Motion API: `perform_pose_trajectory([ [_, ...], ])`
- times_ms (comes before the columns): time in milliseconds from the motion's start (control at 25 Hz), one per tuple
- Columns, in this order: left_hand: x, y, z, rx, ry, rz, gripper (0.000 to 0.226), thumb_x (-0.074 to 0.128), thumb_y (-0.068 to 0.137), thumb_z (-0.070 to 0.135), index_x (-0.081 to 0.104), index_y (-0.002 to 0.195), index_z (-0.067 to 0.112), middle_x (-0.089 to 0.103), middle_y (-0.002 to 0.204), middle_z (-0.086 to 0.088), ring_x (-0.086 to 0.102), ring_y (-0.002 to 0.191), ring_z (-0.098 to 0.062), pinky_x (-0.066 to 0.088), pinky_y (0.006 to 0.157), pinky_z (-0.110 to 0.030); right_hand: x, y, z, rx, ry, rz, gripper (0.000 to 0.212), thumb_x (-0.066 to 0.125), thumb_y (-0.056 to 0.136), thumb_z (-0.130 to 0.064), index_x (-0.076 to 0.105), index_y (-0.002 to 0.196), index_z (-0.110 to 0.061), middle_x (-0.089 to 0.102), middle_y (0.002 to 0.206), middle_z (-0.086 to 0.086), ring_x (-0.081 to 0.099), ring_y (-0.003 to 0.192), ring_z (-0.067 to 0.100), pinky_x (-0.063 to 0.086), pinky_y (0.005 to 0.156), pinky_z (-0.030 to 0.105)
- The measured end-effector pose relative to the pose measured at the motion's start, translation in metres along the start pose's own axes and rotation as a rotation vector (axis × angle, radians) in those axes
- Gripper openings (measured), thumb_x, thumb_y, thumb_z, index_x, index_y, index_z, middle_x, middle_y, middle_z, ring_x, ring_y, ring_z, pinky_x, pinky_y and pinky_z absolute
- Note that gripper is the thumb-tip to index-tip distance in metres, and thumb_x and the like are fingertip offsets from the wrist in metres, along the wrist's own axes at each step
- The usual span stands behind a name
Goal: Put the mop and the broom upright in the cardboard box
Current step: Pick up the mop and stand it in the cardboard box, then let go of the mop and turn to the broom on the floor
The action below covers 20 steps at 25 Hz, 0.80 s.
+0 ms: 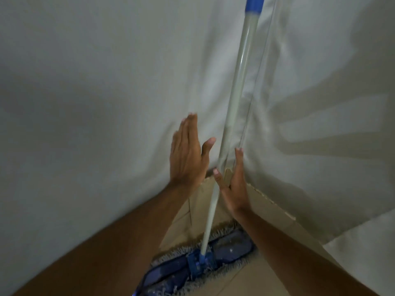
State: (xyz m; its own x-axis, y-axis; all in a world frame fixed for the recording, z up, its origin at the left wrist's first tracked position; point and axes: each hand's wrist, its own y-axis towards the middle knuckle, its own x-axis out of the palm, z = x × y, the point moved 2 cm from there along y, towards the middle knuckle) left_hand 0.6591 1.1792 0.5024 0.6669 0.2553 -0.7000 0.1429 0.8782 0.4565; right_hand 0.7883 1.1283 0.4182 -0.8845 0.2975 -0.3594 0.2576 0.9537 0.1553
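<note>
Now the mop (213,210) stands upright in the cardboard box (256,278) — left hand (188,159) and right hand (234,184) both spread flat, flanking its pole, neither gripping it.

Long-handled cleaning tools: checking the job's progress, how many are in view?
1: the mop, its handle standing between the open left hand and right hand, head in the cardboard box. No broom visible.

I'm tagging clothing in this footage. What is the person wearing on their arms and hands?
Nothing shows on either one. The left hand and right hand are bare: no gloves, rings, watch or wristband visible. Both forearms are uncovered all the way to the bottom edge of the picture, with no sleeve in view. Fingernails look short and unpainted.
</note>
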Motion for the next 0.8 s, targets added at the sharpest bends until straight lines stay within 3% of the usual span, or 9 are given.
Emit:
perform_pose_trajectory([
  [120,-0.088,0.012,0.037,0.109,0.273,0.075,0.076,0.022,0.098,0.061,0.008,0.159,0.016,0.007,0.168,-0.005,0.003,0.156,-0.025,0.008,0.126,-0.049,-0.050,0.004,-0.095,-0.149,-0.186,0.078,0.088,0.050,0.089,-0.069,-0.004,0.157,-0.054,-0.018,0.171,-0.018,-0.012,0.160,0.008,0.006,0.127,0.044],
  [280,-0.217,0.023,0.098,0.214,0.445,0.188,0.077,0.028,0.098,0.067,0.018,0.158,0.020,0.010,0.169,-0.003,0.008,0.156,-0.027,0.009,0.125,-0.055,-0.121,-0.005,-0.247,-0.328,-0.389,0.183,0.082,0.031,0.083,-0.087,-0.014,0.149,-0.066,-0.029,0.161,-0.034,-0.025,0.153,-0.007,0.002,0.128,0.044],
  [400,-0.320,0.052,0.146,0.244,0.544,0.281,0.083,0.035,0.093,0.072,0.017,0.159,0.023,0.010,0.169,0.001,0.011,0.156,-0.026,0.007,0.123,-0.056,-0.169,0.000,-0.373,-0.470,-0.433,0.307,0.085,0.026,0.082,-0.089,-0.014,0.151,-0.063,-0.026,0.166,-0.024,-0.021,0.157,0.001,0.007,0.130,0.048],
  [560,-0.484,0.064,0.235,0.244,0.667,0.426,0.084,0.036,0.092,0.074,0.021,0.158,0.024,0.013,0.168,0.001,0.012,0.156,-0.027,0.009,0.123,-0.060,-0.214,-0.030,-0.552,-0.600,-0.383,0.370,0.087,0.040,0.089,-0.076,-0.005,0.159,-0.050,-0.016,0.172,-0.007,-0.009,0.162,0.019,0.010,0.130,0.052],
  [680,-0.591,0.046,0.303,0.211,0.767,0.542,0.082,0.032,0.094,0.073,0.021,0.158,0.023,0.016,0.168,-0.001,0.011,0.155,-0.029,0.012,0.122,-0.062,-0.238,-0.068,-0.651,-0.685,-0.310,0.413,0.088,0.047,0.090,-0.068,0.014,0.164,-0.032,-0.001,0.174,0.006,-0.001,0.162,0.028,0.014,0.129,0.057],
  [800,-0.674,0.013,0.346,0.161,0.855,0.651,0.084,0.025,0.094,0.074,0.015,0.159,0.023,0.012,0.169,-0.002,0.007,0.156,-0.029,0.007,0.123,-0.062,-0.235,-0.108,-0.719,-0.813,-0.238,0.410,0.085,0.048,0.094,-0.066,0.017,0.163,-0.029,0.002,0.174,0.009,0.001,0.162,0.031,0.013,0.128,0.058],
])
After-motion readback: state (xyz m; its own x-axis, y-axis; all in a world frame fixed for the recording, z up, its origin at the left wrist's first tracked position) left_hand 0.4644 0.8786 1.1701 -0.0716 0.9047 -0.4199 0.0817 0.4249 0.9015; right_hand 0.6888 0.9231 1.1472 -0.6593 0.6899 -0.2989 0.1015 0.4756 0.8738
